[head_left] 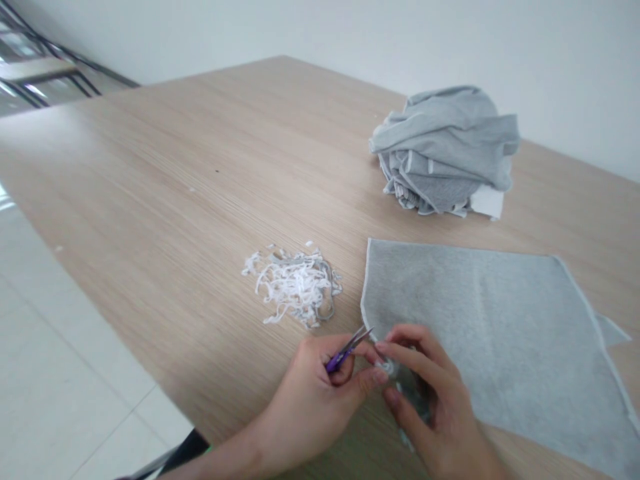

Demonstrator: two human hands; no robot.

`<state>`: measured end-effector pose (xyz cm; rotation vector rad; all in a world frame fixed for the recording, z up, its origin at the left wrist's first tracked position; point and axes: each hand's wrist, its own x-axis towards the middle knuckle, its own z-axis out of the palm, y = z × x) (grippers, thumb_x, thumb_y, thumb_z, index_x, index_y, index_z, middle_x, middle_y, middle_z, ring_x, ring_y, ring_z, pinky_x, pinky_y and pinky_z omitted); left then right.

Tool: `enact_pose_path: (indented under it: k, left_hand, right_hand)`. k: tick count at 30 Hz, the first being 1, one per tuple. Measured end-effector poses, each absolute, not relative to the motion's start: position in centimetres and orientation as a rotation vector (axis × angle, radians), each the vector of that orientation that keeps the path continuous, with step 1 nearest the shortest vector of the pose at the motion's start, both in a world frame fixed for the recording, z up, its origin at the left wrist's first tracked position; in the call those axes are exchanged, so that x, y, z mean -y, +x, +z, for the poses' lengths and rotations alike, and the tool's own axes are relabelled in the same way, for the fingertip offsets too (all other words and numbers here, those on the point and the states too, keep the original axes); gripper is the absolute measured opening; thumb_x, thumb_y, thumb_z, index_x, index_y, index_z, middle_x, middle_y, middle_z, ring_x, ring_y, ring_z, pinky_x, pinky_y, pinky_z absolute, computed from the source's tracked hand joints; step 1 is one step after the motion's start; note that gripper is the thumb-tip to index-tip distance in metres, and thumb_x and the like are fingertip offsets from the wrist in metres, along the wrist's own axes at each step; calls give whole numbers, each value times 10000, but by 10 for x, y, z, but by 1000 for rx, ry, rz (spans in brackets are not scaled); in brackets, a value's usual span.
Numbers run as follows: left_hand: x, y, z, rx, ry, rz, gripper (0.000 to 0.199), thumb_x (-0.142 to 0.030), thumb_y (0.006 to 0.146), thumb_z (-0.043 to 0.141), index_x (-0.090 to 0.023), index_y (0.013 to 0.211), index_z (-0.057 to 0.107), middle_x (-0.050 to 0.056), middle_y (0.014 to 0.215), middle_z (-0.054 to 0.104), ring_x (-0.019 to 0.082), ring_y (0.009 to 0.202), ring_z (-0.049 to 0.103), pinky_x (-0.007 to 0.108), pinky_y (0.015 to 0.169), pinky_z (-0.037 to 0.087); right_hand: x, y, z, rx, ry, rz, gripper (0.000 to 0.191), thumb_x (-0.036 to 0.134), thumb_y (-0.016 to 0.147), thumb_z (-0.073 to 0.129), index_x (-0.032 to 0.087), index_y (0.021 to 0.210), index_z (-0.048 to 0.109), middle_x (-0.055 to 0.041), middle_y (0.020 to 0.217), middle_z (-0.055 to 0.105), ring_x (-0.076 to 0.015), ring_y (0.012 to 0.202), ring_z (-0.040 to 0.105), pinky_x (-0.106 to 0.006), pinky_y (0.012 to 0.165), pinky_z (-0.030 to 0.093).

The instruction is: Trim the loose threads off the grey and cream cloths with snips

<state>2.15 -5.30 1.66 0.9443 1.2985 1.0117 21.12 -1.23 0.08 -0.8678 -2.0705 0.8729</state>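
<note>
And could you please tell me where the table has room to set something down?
Mostly bare: the table left of the thread scraps and cloth pile. Crowded: the near right, with the flat cloth, left hand and right hand.

White wall, pale tiled floor, wood-grain table

free room beyond thread scraps

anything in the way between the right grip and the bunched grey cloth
Nothing visible: the right grip already holds the bunched grey cloth. The purple scissors sit in the left grip, and the thread scraps lie apart.
</note>
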Motion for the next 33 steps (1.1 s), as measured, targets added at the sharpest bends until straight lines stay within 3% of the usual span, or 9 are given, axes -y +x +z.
enact_pose_path:
  k: [5,10,16,20,22,24,26,29,33]
  left_hand:
    - [57,23,20,-1328,955,1009,247,-405,877,712,-169,803,713,-99,548,279,75,514,234,235,479,178]
    - [58,24,21,-1305,1047,982,219,-369,894,702,-171,805,734,-99,533,273,71,499,232,240,481,174]
    - [60,20,19,-1352,1107,1019,183,-361,883,709,-191,889,777,-102,540,251,76,494,238,238,488,189]
    - [60,15,22,-1371,1158,977,256,-411,913,680,-202,1031,770,-103,560,254,81,493,249,221,480,216]
    - [62,10,24,-1395,1247,907,314,-443,966,615,-231,1172,723,-91,570,363,91,496,324,208,478,272]
    - [67,4,26,-1447,1397,836,359,-454,997,578,-302,1317,640,-53,708,610,114,598,530,202,566,425]
    - [70,-2,27,-1505,1566,796,408,-445,1007,577,-395,1411,560,-32,1018,759,149,851,688,235,780,545]
    - [68,-8,30,-1526,1731,833,401,-429,1035,542,-439,1436,545,-51,1255,752,161,1088,709,268,994,545]
    - [54,-6,34,-1430,1782,864,325,-382,1083,466,-366,1351,650,-57,1236,777,131,1093,729,234,1005,543]
  right_hand:
    - [12,208,1,2082,-872,787,264,199,900,713,268,1153,739,-63,1092,685,-158,957,718,-246,809,624]
    - [9,207,2,2037,-750,902,357,91,919,650,280,1211,730,-30,997,762,-136,875,738,-211,762,614]
    - [8,207,0,1954,-731,946,374,79,942,649,302,1215,775,-22,910,773,-127,803,725,-207,712,596]
    - [8,209,-2,1874,-781,1090,296,116,955,657,294,1143,800,-22,913,779,-131,804,726,-220,708,596]
    - [8,209,-2,1829,-808,1141,247,153,960,672,295,1105,814,-25,907,780,-139,797,726,-232,699,596]
    - [7,210,-3,1800,-814,1169,233,174,964,679,302,1095,823,-24,897,775,-138,784,721,-233,685,589]
    - [7,210,-3,1777,-809,1194,240,176,967,677,312,1100,825,-18,894,772,-133,787,718,-227,686,578]
    - [7,210,-4,1750,-801,1216,256,168,966,679,319,1114,823,-11,904,772,-125,791,712,-220,688,566]
    - [7,210,-4,1727,-792,1236,267,166,972,675,323,1130,823,-18,916,775,-135,822,717,-231,714,570]
